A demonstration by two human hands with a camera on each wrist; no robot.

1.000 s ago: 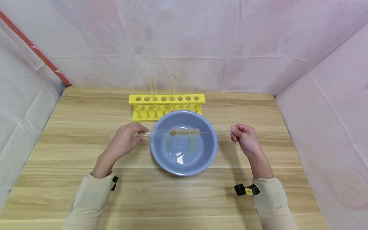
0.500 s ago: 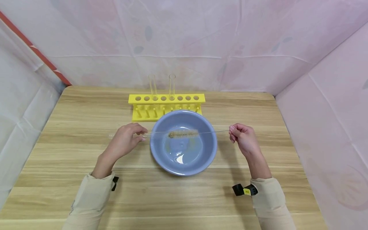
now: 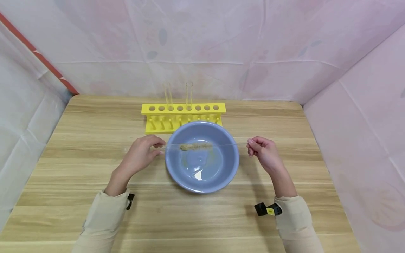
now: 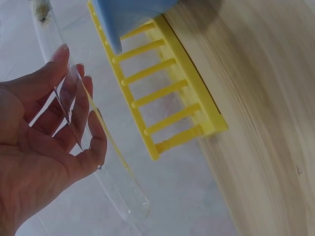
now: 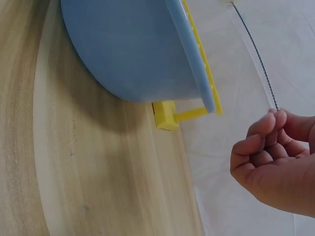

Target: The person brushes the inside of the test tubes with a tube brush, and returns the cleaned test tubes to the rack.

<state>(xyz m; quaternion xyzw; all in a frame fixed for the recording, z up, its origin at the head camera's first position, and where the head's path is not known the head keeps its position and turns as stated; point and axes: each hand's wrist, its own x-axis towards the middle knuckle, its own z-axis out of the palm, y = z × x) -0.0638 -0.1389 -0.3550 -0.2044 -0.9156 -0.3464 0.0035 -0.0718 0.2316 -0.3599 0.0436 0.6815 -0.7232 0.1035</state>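
My left hand (image 3: pixel 140 151) grips a clear glass test tube (image 4: pixel 118 187) between thumb and fingers; its rounded, closed end sticks out past the palm. A test tube brush (image 3: pixel 196 146) with tan bristles lies lengthwise in line with the tube, over the blue basin (image 3: pixel 202 188). In the left wrist view the bristle tip (image 4: pixel 42 14) shows inside the glass. My right hand (image 3: pixel 265 153) pinches the end of the brush's thin twisted-wire handle (image 5: pixel 258 56) between thumb and forefinger, right of the basin. Some shallow liquid with a yellowish tint shows in the basin.
Behind the basin stands a yellow test tube rack (image 3: pixel 183 109) with holes on top and pegs below. Two clear test tubes (image 3: pixel 189 95) stand upright in it. The wooden table (image 3: pixel 196 221) is bounded by pale patterned cloth (image 3: pixel 202 42) at the back and sides.
My right hand has moved left, and the brush has slid left with it, its bristles nearer my left hand. My left hand has shifted slightly. Basin and rack stay put.
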